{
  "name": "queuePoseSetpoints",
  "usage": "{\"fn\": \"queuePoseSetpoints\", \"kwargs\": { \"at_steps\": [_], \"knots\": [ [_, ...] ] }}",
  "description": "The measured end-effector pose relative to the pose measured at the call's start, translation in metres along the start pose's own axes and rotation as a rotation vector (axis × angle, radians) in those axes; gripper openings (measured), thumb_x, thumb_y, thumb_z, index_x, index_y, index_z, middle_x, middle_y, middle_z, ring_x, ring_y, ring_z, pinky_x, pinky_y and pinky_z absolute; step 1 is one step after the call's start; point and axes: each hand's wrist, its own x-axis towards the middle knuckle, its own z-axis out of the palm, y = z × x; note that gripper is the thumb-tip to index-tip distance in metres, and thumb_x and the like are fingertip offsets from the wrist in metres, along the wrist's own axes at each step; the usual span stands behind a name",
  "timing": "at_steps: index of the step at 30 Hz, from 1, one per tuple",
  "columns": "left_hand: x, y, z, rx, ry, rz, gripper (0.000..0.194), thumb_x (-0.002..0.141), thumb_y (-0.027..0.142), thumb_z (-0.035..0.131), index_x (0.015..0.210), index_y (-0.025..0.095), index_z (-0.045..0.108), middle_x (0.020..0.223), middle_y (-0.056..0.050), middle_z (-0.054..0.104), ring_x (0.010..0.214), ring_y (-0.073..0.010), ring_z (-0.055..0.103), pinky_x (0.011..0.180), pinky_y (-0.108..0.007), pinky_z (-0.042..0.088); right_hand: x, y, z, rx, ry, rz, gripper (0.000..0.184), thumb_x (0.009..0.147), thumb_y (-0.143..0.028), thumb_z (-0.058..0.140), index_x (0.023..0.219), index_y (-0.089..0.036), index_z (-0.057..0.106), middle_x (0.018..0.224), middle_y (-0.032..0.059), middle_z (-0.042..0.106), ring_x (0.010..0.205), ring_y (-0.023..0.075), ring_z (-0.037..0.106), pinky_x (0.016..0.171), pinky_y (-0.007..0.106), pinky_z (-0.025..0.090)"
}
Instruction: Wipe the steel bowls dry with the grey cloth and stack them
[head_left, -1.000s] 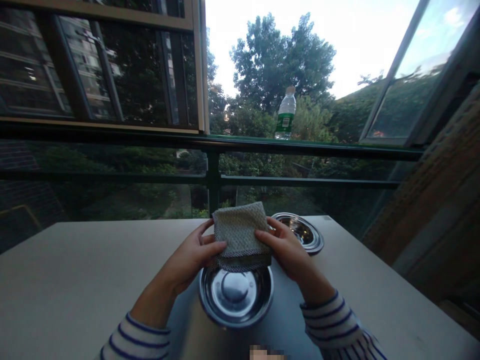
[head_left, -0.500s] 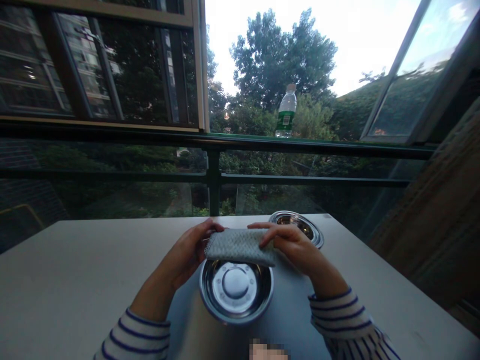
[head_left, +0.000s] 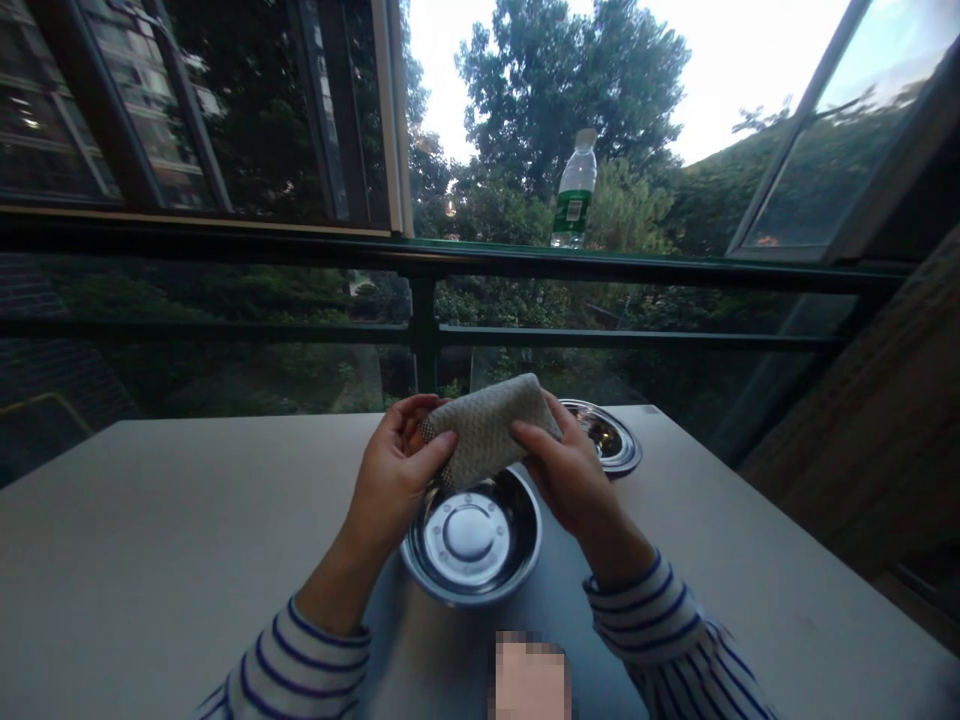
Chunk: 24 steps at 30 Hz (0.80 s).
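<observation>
Between my two hands is a folded greyish textured cloth, tilted with its right end higher. My left hand grips its left end, thumb on the near face. On the other end, my right hand pinches the cloth with the thumb in front and fingers behind. Below the cloth stands a shiny steel bowl, whose far rim is partly hidden by the cloth and whose visible inside holds nothing. Behind my right hand lies a second round steel dish or lid, partly covered by the hand.
A white table spreads out under everything. Beyond its far edge runs a dark green railing, with a clear plastic bottle with a green label standing at it. A brown curtain-like surface lies to the right.
The cloth has been raised and tilted toward me, its right end going up. My right hand has shifted from resting over the cloth to pinching its right end. The view has dipped slightly.
</observation>
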Motion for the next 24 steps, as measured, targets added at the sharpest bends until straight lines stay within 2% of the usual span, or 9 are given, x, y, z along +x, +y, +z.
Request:
{"fn": "queuePoseSetpoints", "kwargs": {
  "at_steps": [3,5,8,12,14,19,21,24],
  "knots": [
    [-0.003,0.002,0.001,0.069,-0.148,-0.129,0.046,0.063,0.022,0.072,0.105,0.017,0.057,0.106,-0.006,0.066,0.095,-0.02,0.062,0.079,-0.028,0.047,0.002,-0.004,-0.003,-0.199,0.063,-0.069,0.041,0.068,-0.025,0.064,0.108,-0.02,0.055,0.1,0.0038,0.064,0.093,0.0195,0.058,0.082,0.032,0.044],
    [-0.004,0.004,0.001,0.112,-0.241,-0.196,0.041,0.065,0.025,0.072,0.104,0.014,0.061,0.1,-0.008,0.069,0.092,-0.0217,0.063,0.078,-0.029,0.048,0.002,-0.007,-0.005,-0.267,0.02,-0.076,0.036,0.067,-0.023,0.065,0.102,-0.02,0.06,0.092,0.0022,0.066,0.086,0.0184,0.059,0.079,0.032,0.044],
    [-0.005,0.005,0.001,0.135,-0.279,-0.211,0.032,0.066,0.026,0.071,0.095,0.013,0.068,0.089,-0.008,0.072,0.085,-0.0218,0.065,0.077,-0.03,0.048,0.0,-0.011,-0.006,-0.221,-0.055,-0.059,0.035,0.066,-0.025,0.068,0.1,-0.021,0.063,0.089,0.0013,0.067,0.085,0.0182,0.06,0.079,0.032,0.045],
    [-0.008,0.004,0.003,0.041,-0.249,-0.222,0.031,0.065,0.026,0.072,0.093,0.013,0.068,0.087,-0.007,0.073,0.081,-0.0219,0.066,0.073,-0.03,0.049,-0.005,-0.008,-0.001,-0.011,-0.137,-0.009,0.046,0.07,-0.031,0.065,0.114,-0.025,0.056,0.101,0.0021,0.065,0.093,0.0199,0.06,0.083,0.033,0.046],
    [-0.009,0.003,0.005,0.032,-0.239,-0.237,0.03,0.065,0.026,0.072,0.092,0.012,0.068,0.085,-0.007,0.073,0.08,-0.0219,0.066,0.071,-0.03,0.049,-0.006,-0.006,0.003,0.034,-0.162,0.009,0.045,0.072,-0.032,0.063,0.116,-0.025,0.054,0.102,0.0027,0.065,0.093,0.0204,0.06,0.082,0.033,0.047],
    [-0.009,0.004,0.007,0.104,-0.23,-0.23,0.032,0.066,0.027,0.071,0.093,0.011,0.065,0.083,-0.008,0.072,0.077,-0.0204,0.066,0.072,-0.03,0.048,-0.005,-0.002,0.006,-0.035,-0.005,-0.049,0.028,0.071,-0.033,0.064,0.095,-0.02,0.059,0.084,0.0016,0.065,0.079,0.0189,0.06,0.07,0.03,0.049],
    [-0.008,0.004,0.003,0.198,-0.165,-0.182,0.033,0.066,0.031,0.07,0.093,0.012,0.065,0.084,-0.008,0.071,0.077,-0.0195,0.065,0.071,-0.029,0.048,-0.005,-0.003,0.003,-0.055,0.045,-0.071,0.026,0.072,-0.033,0.064,0.094,-0.02,0.058,0.082,0.0009,0.064,0.076,0.0178,0.06,0.066,0.029,0.049],
    [-0.01,0.0,-0.013,0.405,0.011,-0.104,0.032,0.067,0.04,0.067,0.086,0.014,0.068,0.083,-0.007,0.07,0.071,-0.0182,0.063,0.064,-0.028,0.047,-0.008,-0.005,-0.006,-0.098,0.104,-0.083,0.029,0.072,-0.035,0.065,0.096,-0.021,0.057,0.083,0.0009,0.063,0.076,0.0176,0.059,0.066,0.029,0.048]
  ]
}}
